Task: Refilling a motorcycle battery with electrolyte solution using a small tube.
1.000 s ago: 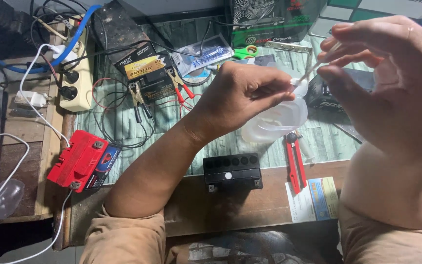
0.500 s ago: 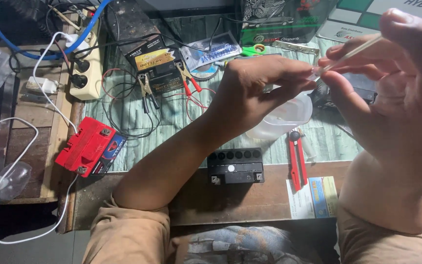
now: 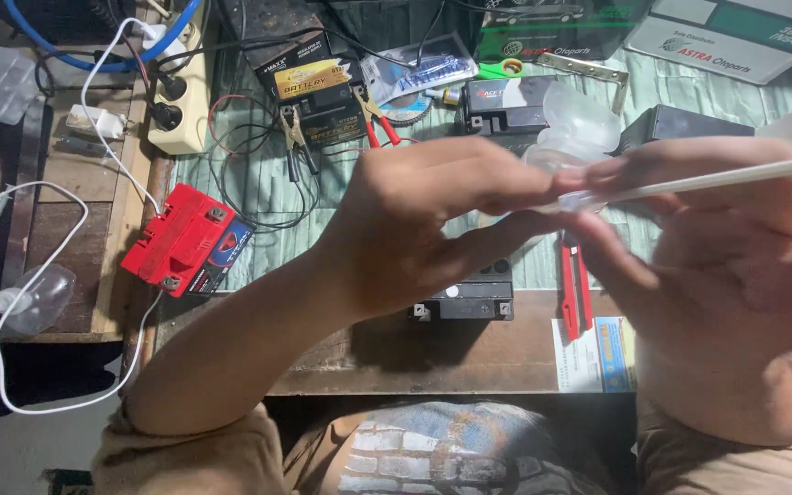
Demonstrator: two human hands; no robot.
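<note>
Both hands are raised close to the camera over the workbench. My left hand (image 3: 423, 229) pinches the near end of a thin white tube (image 3: 717, 180) between thumb and fingers. My right hand (image 3: 735, 257) holds the same tube further along, fingers curled around it. A clear plastic container (image 3: 572, 124) lies on the bench behind the hands. A small black battery (image 3: 469, 301) with a row of open cells sits below the left hand, partly hidden by it.
A red battery (image 3: 181, 238) lies at the left. A black battery with clamp leads (image 3: 318, 101) sits at the back by a cream power strip (image 3: 181, 105). A red utility knife (image 3: 575, 293) and a paper card (image 3: 598, 353) lie at the right. Boxes line the back edge.
Both hands have come nearer the camera and lower in view. The tube has tipped from steeply slanted to nearly level. The view has shifted, showing more of the bench's back.
</note>
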